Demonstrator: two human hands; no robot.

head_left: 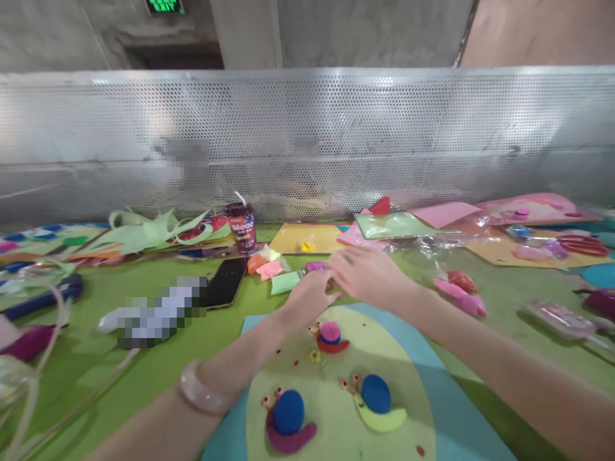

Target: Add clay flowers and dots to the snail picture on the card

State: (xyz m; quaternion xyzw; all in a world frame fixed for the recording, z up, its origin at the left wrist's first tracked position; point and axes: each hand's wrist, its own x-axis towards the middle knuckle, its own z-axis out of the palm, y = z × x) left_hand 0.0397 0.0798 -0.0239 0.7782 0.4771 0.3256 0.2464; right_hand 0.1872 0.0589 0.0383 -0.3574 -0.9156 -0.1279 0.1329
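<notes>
My left hand (311, 297) and my right hand (368, 275) meet fingertip to fingertip just beyond a pale green oval sheet (384, 349) that lies on blue paper (446, 410). Both hands have their fingers curled together, and whatever they pinch is hidden between them. A pale bracelet (202, 392) sits on my left wrist. Three clay snails lie on the oval: a red one with a pink shell (330, 337), a purple one with a blue shell (288, 420), and a yellow-green one with a blue shell (377, 403). A small pink clay packet (316, 265) lies just behind my fingers.
A green table (158, 371) carries a dark phone (227, 282), a red drink cup with a straw (243, 230), clay packets (269, 267), pink clay pieces (460, 293), cut paper scraps (144, 234) and coloured sheets (307, 238). A perforated metal screen (336, 128) runs along the back.
</notes>
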